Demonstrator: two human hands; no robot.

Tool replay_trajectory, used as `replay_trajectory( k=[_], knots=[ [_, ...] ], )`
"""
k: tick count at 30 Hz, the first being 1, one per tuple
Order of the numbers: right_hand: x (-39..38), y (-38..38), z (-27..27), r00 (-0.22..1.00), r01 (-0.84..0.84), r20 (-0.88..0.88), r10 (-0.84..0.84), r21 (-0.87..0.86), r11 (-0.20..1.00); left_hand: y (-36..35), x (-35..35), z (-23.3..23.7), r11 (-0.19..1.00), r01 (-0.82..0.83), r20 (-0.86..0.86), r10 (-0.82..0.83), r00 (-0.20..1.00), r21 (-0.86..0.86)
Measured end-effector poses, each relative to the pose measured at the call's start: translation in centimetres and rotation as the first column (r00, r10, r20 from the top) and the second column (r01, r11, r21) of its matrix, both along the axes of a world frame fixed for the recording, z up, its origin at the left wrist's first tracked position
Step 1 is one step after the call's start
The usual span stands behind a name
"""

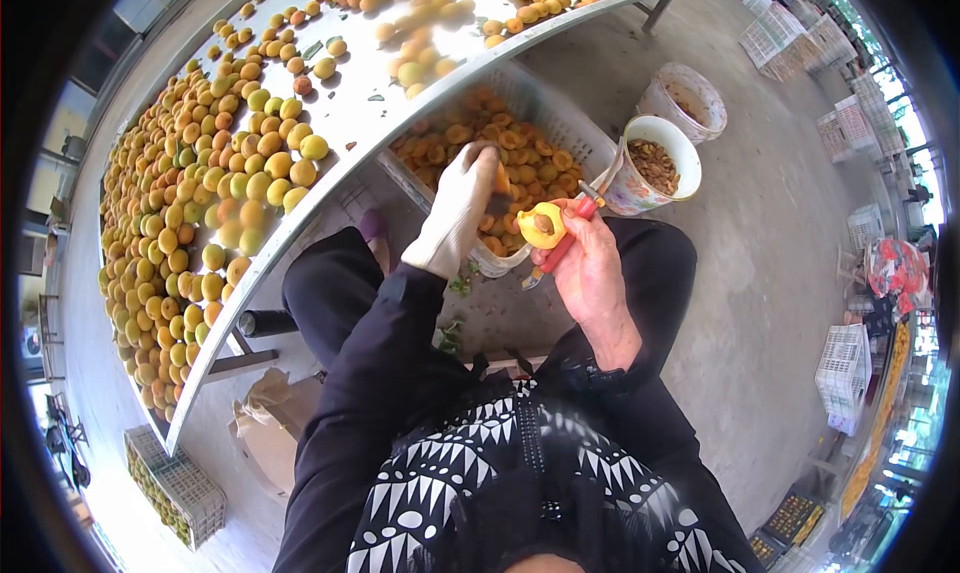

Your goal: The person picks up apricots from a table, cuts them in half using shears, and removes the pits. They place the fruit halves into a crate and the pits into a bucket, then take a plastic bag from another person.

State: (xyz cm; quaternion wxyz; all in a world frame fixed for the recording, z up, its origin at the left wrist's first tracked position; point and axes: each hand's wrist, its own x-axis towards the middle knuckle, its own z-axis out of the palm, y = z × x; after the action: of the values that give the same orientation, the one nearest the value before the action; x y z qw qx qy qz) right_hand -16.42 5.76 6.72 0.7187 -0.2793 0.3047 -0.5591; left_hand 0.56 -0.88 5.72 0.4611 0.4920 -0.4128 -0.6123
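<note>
My right hand is bare and closed round a red-handled tool with metal showing at both ends. The same fingers hold an apricot half, its yellow cut face up and the brown pit still in it. In a white glove, my left hand reaches over a white plastic crate filled with halved apricots. Its fingertips are closed on an orange apricot half, partly hidden by the glove.
A metal-edged table with many whole apricots stands ahead and left. Two white buckets stand right of the crate; the nearer bucket contains brown pits. Another crate sits lower left, and stacked crates line the right.
</note>
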Motion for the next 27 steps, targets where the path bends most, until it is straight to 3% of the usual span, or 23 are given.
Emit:
replay_trajectory(
  k=[1, 2, 3, 5, 7, 9, 11, 13, 18, 22, 25, 27],
  knots=[
    [0.0, 0.0, -0.1, 0.999, 0.042, 0.025, -0.042, 0.031, 0.999, -1.0, -0.6, -0.3, 1.0, 0.009, 0.0, -0.009, 1.0, -0.003],
    [-0.1, 0.1, -0.1, 0.995, 0.083, 0.048, -0.086, 0.062, 0.995, -1.9, -1.1, -0.6, 0.974, -0.068, 0.332, 0.139, 0.933, -0.217],
    [-0.3, 0.0, 0.0, 0.994, 0.092, 0.048, -0.095, 0.057, 0.994, -2.6, -1.7, -0.8, 0.897, -0.064, 0.579, 0.336, 0.743, -0.438],
    [-0.7, 0.0, 0.1, 0.987, 0.14, 0.064, -0.145, 0.074, 0.987, -1.1, -1.5, 2.7, 0.943, -0.024, 0.481, 0.191, 0.856, -0.331],
    [-0.9, -0.1, 0.1, 0.982, 0.151, 0.104, -0.159, 0.083, 0.985, 1.3, -0.7, 4.8, 0.956, 0.196, 0.224, -0.146, 0.964, -0.22],
    [-0.3, -0.1, 0.3, 0.977, 0.143, 0.145, -0.155, 0.094, 0.985, 3.5, -0.5, 4.3, 0.895, 0.296, 0.279, -0.206, 0.938, -0.334],
    [0.8, 0.0, 0.8, 0.971, 0.156, 0.165, -0.175, 0.125, 0.98, 5.4, -0.6, 4.3, 0.877, 0.334, 0.457, -0.154, 0.876, -0.344],
    [1.3, 0.6, 1.9, 0.975, 0.063, 0.204, -0.082, 0.099, 0.993, 6.4, -0.8, 5.4, 0.868, 0.279, 0.578, 0.012, 0.816, -0.411],
    [2.2, 1.7, 2.8, 0.932, -0.03, 0.362, -0.014, 0.116, 0.993, 8.0, -1.1, 6.0, 0.879, 0.069, 0.476, 0.189, 0.859, -0.473],
    [2.1, 2.4, 3.7, 0.928, -0.05, 0.373, 0.014, 0.087, 0.995, 8.6, -0.9, 7.1, 0.855, 0.089, 0.445, 0.174, 0.879, -0.51],
    [2.5, 2.8, 4.7, 0.935, -0.054, 0.354, 0.014, 0.101, 0.993, 8.7, 0.1, 8.3, 0.805, 0.21, 0.523, 0.142, 0.84, -0.555],
    [2.4, 2.9, 4.7, 0.943, -0.077, 0.33, 0.041, 0.097, 0.992, 8.6, 0.6, 9.4, 0.738, 0.321, 0.673, 0.235, 0.702, -0.593]
  ],
)
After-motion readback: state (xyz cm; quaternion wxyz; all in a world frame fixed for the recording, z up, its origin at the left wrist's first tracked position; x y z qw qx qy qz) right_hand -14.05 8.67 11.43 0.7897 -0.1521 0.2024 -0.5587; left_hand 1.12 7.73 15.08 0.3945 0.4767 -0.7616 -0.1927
